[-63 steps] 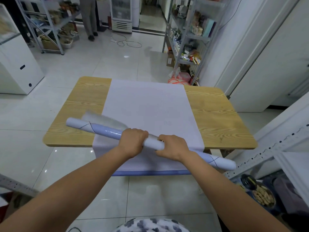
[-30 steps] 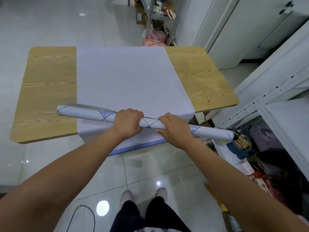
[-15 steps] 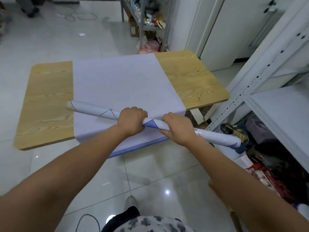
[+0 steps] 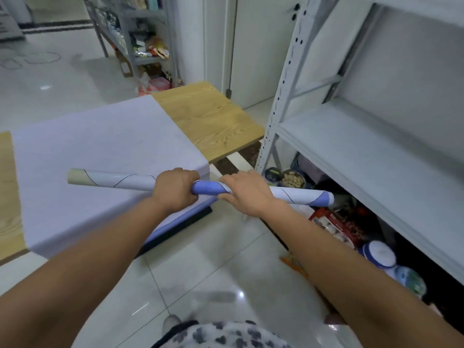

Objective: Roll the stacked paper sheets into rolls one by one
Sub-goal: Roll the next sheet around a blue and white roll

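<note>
A long paper roll (image 4: pixel 118 181), white with blue patches and thin dark lines, is held level in the air over the table's near edge. My left hand (image 4: pixel 173 190) grips it near the middle, and my right hand (image 4: pixel 247 192) grips it just to the right. Its right end (image 4: pixel 324 199) reaches toward the white shelf unit. The stack of flat pale sheets (image 4: pixel 100 156) lies on the wooden table (image 4: pixel 213 119), its near edge drooping over the front.
A white metal shelf unit (image 4: pixel 351 136) stands close on the right, with bowls, jars and boxes on the floor beneath it (image 4: pixel 334 224). Another stocked rack (image 4: pixel 140 33) stands beyond the table. Glossy tiled floor lies below me.
The view has swung to the right toward the white shelf. Both hands keep their grip on the roll, which has travelled right with them, its right end now nearer the shelf.
</note>
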